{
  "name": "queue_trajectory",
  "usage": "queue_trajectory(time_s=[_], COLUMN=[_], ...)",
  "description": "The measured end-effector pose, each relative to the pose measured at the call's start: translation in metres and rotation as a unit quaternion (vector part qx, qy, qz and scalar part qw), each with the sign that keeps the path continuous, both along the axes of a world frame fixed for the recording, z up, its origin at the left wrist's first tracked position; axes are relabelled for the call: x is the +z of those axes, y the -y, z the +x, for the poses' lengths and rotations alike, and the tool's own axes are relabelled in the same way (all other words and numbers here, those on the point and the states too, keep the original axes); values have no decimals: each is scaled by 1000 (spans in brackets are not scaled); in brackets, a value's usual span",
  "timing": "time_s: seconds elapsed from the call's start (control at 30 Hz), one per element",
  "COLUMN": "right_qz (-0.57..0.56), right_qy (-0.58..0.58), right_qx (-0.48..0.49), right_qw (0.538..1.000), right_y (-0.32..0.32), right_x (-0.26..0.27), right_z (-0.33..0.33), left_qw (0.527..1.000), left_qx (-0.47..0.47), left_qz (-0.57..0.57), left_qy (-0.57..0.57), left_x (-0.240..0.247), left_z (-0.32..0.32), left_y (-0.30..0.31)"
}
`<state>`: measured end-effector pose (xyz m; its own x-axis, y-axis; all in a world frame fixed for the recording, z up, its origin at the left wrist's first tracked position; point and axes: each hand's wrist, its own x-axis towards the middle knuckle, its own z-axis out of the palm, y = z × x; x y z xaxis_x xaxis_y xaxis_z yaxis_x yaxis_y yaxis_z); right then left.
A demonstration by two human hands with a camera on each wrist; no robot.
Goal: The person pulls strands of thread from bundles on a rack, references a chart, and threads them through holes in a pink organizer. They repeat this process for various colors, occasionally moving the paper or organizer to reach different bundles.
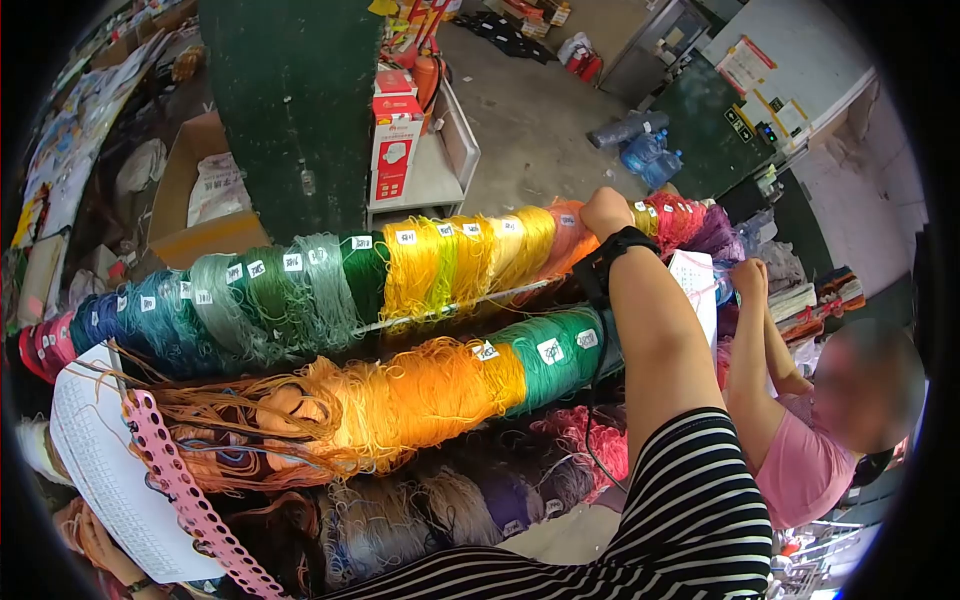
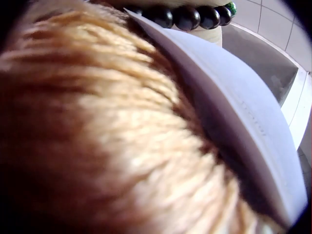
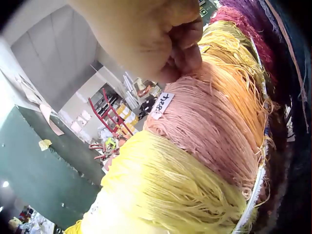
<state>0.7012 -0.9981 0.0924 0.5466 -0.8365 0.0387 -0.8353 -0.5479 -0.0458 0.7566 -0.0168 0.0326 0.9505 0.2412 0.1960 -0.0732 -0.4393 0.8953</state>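
My right hand [image 1: 606, 213] is at the peach thread hank [image 1: 566, 226] on the upper rail. In the right wrist view, its curled fingers [image 3: 187, 51] pinch strands at the top of that peach hank [image 3: 204, 117], beside a handwritten tag [image 3: 162, 105]. My left hand [image 1: 112, 552] is low at the left edge, largely hidden by a white printed sheet [image 1: 125, 470] with a pink perforated strip [image 1: 185, 490]; I cannot tell how its fingers lie. Orange-brown threads [image 2: 107, 122] fill the left wrist view, next to the pale sheet [image 2: 243, 97] and a dark bead bracelet [image 2: 187, 18].
Tagged hanks in green [image 1: 270, 295], yellow [image 1: 470, 250] and blue line the upper rail. Orange thread [image 1: 400, 400] hangs on the lower one. Another person [image 1: 810, 440] in pink works at the right. Behind stand a red-white box [image 1: 395, 150] and water bottles [image 1: 650, 155].
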Motion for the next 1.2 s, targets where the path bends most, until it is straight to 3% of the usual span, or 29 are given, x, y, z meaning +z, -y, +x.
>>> queue_trajectory(time_s=[0.07,0.1,0.17,0.2,0.23,0.27,0.37,0.47,0.53,0.6,0.7,0.77,0.8,0.87,0.93,1.03,1.1,1.2], right_qz=[22,-21,-104,39,178,302,280,188,121,67,-64,-94,-109,-115,-75,4,-14,-24], right_qy=[-22,-134,-346,-169,21,210,127,48,29,48,-33,-47,-54,-125,-92,59,81,26], right_qx=[6,100,276,151,14,-124,-79,25,60,46,87,87,86,171,170,87,98,172], right_qw=[1000,986,891,973,984,921,948,981,990,996,994,991,989,970,978,994,992,984], right_y=[13,29,66,61,54,47,65,71,59,41,38,40,43,63,67,66,64,60], right_x=[-5,-9,-20,-15,-6,2,3,-4,-3,-3,-12,-14,-13,-11,-8,-4,3,13], right_z=[1,2,1,-1,-4,-7,-11,-14,-15,-14,-8,-7,-7,-12,-13,-13,-13,-14], left_qw=[999,998,993,996,998,999,996,1000,1000,1000,993,983,990,998,998,997,995,994], left_qx=[-1,-4,-12,-10,-9,-7,-32,-18,-15,-12,-3,3,0,-8,-15,-5,-2,-12], left_qz=[29,57,113,90,65,41,-83,-6,-20,11,117,180,140,59,52,71,96,112], left_qy=[15,17,20,15,9,4,-19,-13,-11,0,24,35,28,16,11,17,21,16], left_x=[-2,-2,-3,-2,-2,-3,-2,2,0,-1,-1,-4,-4,-5,-5,-10,-8,2], left_z=[-1,-1,1,1,1,1,0,-1,-1,0,-2,-1,-1,0,1,3,2,1], left_y=[-2,-4,-11,-10,-8,-5,-2,2,0,0,-4,-11,-11,-8,-10,-16,-15,-2])
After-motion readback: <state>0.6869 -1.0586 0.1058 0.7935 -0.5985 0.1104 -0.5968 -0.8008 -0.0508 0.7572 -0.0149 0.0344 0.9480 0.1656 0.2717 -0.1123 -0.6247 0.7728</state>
